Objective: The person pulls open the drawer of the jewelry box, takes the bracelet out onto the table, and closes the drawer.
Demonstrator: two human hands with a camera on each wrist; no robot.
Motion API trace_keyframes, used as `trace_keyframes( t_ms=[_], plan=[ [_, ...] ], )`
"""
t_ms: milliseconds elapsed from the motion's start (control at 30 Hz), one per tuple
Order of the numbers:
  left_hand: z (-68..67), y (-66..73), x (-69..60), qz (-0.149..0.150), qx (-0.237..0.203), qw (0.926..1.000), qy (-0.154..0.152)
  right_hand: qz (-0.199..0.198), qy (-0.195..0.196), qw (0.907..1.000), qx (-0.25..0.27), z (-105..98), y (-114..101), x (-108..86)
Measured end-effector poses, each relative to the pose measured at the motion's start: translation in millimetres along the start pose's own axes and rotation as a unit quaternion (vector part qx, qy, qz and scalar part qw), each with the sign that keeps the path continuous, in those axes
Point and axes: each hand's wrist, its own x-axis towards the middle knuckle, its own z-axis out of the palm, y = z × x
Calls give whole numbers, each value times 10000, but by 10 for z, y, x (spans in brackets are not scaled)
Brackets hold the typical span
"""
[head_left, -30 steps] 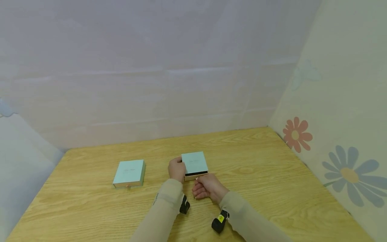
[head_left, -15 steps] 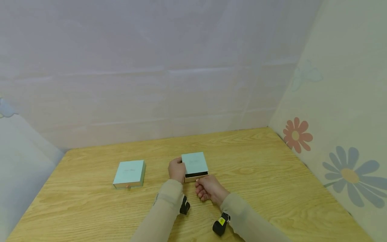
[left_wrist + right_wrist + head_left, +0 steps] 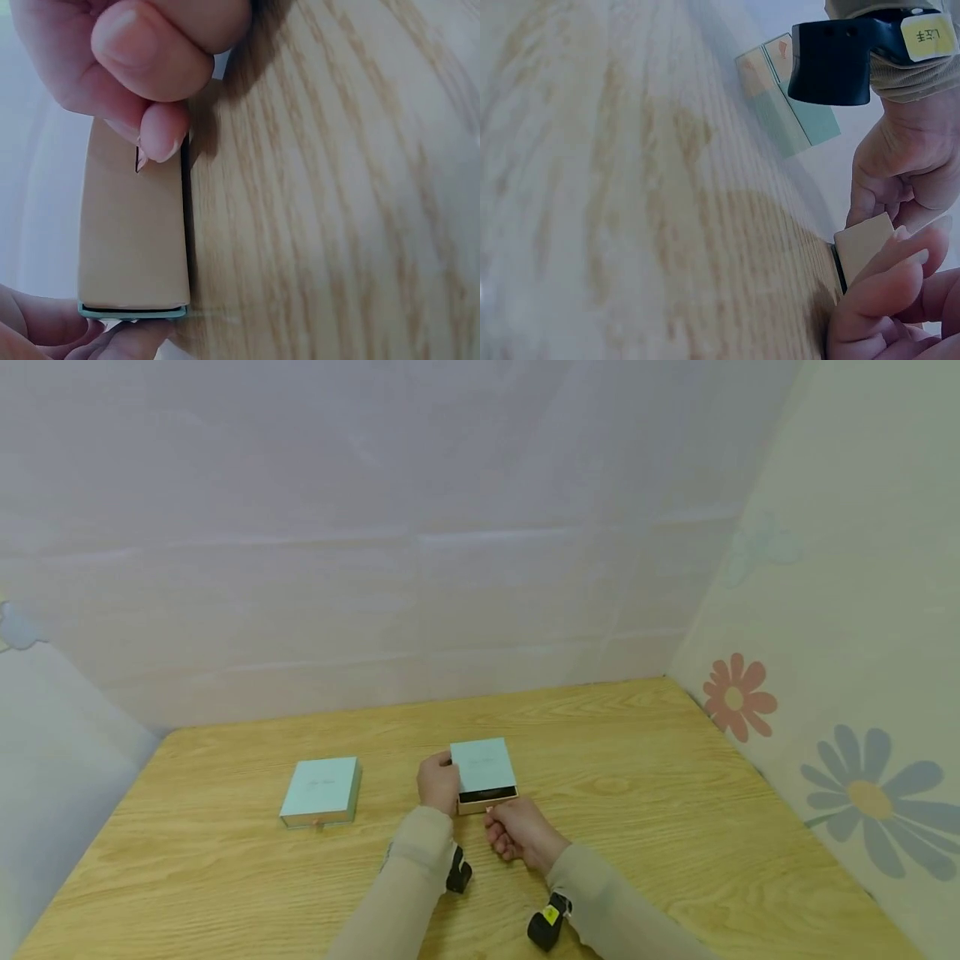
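Note:
A pale mint drawer box (image 3: 483,764) lies on the table, its cream drawer (image 3: 486,805) pulled partly out toward me. A dark strip of the inside shows behind the drawer front. My left hand (image 3: 438,783) holds the box's sleeve along the left side. In front of it, my right hand (image 3: 525,833) pinches the small pinkish pull tab (image 3: 142,156), its other fingers curled. The left wrist view shows the tab coming out of a slit in the drawer front, mostly covered by fingertips. What the drawer holds cannot be made out.
A second mint drawer box (image 3: 321,785), closed, lies to the left with its tab facing me. The wood-grain table (image 3: 637,793) meets a pale back wall (image 3: 360,610). On the right stands a wall with printed flowers (image 3: 870,795).
The drawer has slid a little farther out toward me, and the dark opening is wider. My right hand has moved back slightly with the tab. The left hand stays in place.

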Motion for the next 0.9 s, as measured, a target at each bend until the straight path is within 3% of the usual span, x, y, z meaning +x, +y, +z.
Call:
trace_keyframes(
  t_ms=[467,900],
  plan=[
    [-2,64,-40,79,182,9998,29,-21,119,9999,-88,17,-4,-22],
    [18,52,-60,125,-68,9999,8,-41,114,9998,-132,12,15,-51]
  ],
)
